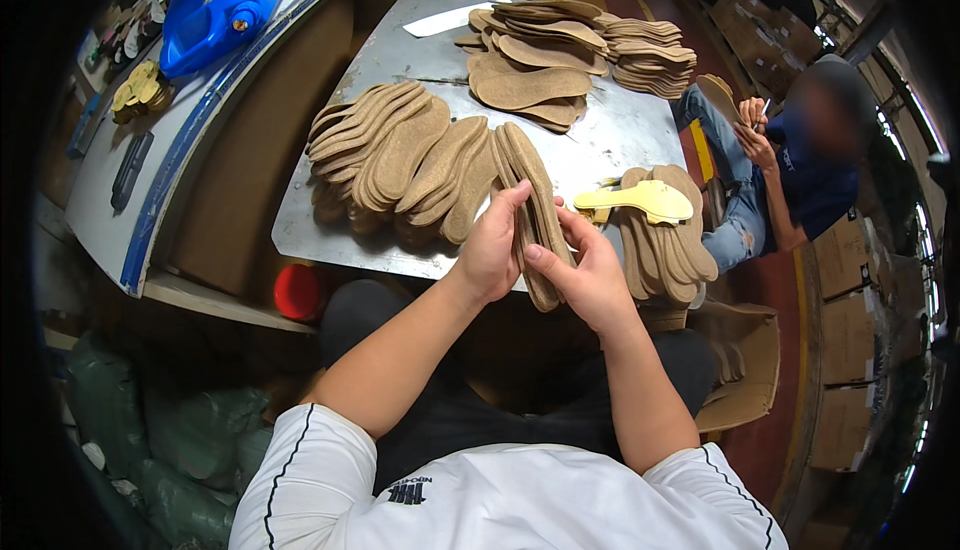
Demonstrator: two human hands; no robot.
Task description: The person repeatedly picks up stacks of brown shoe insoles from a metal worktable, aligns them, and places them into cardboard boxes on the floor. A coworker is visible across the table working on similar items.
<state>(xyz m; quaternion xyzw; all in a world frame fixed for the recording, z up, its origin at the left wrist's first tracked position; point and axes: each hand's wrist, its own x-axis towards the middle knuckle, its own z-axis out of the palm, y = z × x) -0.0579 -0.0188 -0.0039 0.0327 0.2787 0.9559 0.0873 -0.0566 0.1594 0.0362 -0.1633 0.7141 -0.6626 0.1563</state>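
Both my hands grip a small stack of brown shoe insoles point(535, 205) above the near edge of the metal table point(365, 65). The insoles stand nearly on edge, long side pointing away from me. My left hand point(492, 245) is closed on the stack's left side, and my right hand point(588, 268) holds it from the right with the thumb across it. Fanned piles of insoles point(405, 155) lie just left of my hands. To the right, a yellow insole-shaped template point(650, 200) rests on another pile of insoles point(665, 250).
More insole piles point(540, 55) lie at the table's far side. A bench point(200, 125) on the left bears a blue container point(225, 15) and a black tool point(131, 170). A co-worker point(815, 150) sits at the right, holding an insole. An open carton point(745, 375) stands below.
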